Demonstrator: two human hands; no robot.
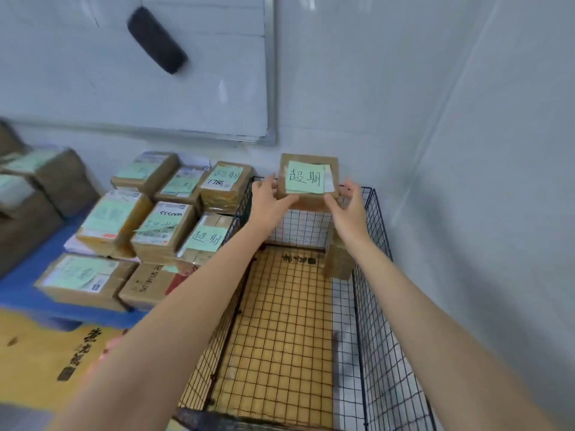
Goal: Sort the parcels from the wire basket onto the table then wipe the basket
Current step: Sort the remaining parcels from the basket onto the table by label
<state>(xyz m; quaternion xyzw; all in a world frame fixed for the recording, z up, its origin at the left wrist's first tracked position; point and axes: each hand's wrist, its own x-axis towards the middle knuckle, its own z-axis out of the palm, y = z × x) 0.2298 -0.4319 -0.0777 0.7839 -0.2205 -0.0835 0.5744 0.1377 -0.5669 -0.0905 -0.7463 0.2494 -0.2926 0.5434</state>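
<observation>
Parcel [308, 181], pinched at both sides by the fingers [350, 188], should travel level to the table [18, 293] left of them.

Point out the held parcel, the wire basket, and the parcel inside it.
Held parcel [306, 177], head view: green note on its top face.
Wire basket [373, 337], head view: right wall mesh.
Parcel inside the basket [337, 259], head view: its brown side face.

Over wire basket [378, 337]: left hand [270, 201], right hand [349, 210] hold parcel [311, 179].
</observation>
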